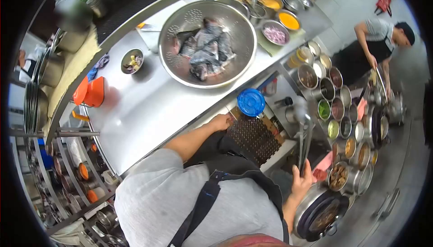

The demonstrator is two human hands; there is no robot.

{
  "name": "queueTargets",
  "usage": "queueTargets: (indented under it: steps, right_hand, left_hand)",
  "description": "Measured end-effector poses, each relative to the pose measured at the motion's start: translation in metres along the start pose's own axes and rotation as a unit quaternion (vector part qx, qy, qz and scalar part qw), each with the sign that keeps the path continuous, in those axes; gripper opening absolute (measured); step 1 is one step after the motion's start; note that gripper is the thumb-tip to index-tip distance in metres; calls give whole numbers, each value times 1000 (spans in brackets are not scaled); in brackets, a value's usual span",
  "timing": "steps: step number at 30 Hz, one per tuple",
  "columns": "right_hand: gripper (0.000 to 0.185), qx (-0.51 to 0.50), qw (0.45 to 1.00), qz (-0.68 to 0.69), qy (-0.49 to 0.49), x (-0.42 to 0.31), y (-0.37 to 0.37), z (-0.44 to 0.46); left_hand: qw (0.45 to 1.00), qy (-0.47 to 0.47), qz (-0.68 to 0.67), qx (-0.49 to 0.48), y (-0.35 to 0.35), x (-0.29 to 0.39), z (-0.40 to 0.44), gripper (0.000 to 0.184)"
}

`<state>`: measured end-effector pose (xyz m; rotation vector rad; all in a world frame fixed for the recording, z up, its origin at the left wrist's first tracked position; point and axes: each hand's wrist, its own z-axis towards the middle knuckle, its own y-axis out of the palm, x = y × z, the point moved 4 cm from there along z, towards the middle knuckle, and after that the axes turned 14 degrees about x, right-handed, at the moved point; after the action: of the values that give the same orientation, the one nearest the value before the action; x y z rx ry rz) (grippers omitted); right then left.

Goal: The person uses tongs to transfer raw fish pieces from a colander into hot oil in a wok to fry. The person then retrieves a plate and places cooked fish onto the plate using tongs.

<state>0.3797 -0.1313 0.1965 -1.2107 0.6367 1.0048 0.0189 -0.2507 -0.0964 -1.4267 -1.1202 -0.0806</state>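
My right hand [301, 180] clasps silver metal tongs [301, 145] beside me; my left hand [220, 122], grip unclear, is near a round blue plastic lid [251, 102]; handling tongs seems the step; moving calls for clearance.

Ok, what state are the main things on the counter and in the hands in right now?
Colander: upright, uncovered, holding fish
Fish: cut into chunks, skin on
Small bowl: uncovered, partly filled
Onion-like pieces: chopped, in an uncovered bowl
Yellow liquid: in an uncovered bowl
Tongs: held, far end blurred
Right hand: closed on the tongs
Left hand: near the counter's front edge, grip unclear
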Motion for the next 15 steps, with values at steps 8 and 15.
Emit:
queueTargets:
  steps: [8, 15]
  right_hand:
    - [45, -292, 833, -233, -407, -166, 189, 97]
    - [43, -336, 724, -294, -526, -184, 304, 108]
  left_hand:
    - [895, 103, -96, 424, -142, -16, -57, 17]
    - [898, 23, 64, 434, -157, -30, -62, 28]
